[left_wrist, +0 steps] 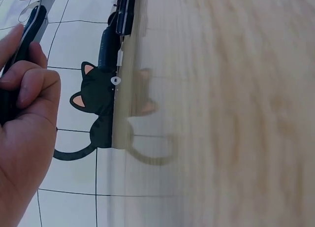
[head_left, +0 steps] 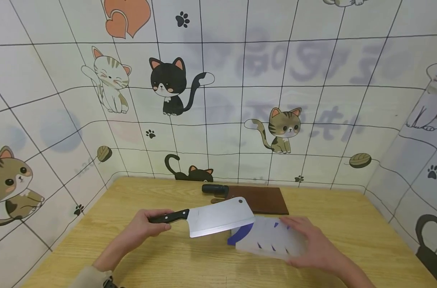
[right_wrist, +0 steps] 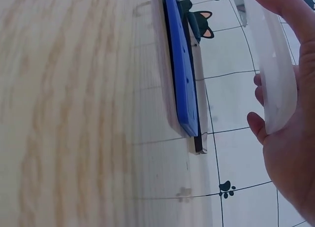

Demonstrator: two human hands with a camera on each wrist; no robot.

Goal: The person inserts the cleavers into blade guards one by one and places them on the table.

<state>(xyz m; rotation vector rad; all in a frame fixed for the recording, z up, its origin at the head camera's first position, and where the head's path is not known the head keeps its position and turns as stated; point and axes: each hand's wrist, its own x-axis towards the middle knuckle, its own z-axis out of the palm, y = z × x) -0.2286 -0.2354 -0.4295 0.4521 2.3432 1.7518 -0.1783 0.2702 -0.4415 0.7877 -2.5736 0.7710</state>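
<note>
In the head view my left hand (head_left: 144,226) grips a cleaver (head_left: 222,216) by its black riveted handle. Its broad steel blade points right, raised over the table. My right hand (head_left: 312,244) holds a translucent white, flat plastic piece (head_left: 265,244) between thumb and fingers. In the right wrist view that white piece (right_wrist: 275,64) is off the table, and a flat blue object (right_wrist: 183,74) lies below it. The blade's tip overlaps the white piece in the head view; whether they touch I cannot tell. Some blue shows at the white piece's left end.
A dark brown board (head_left: 265,198) lies on the wooden table (head_left: 160,256) near the patterned wall. Beside its left end is a black handle (head_left: 214,189); what it belongs to is partly hidden behind the cleaver. Cat-print sheeting (head_left: 225,100) encloses the back and sides.
</note>
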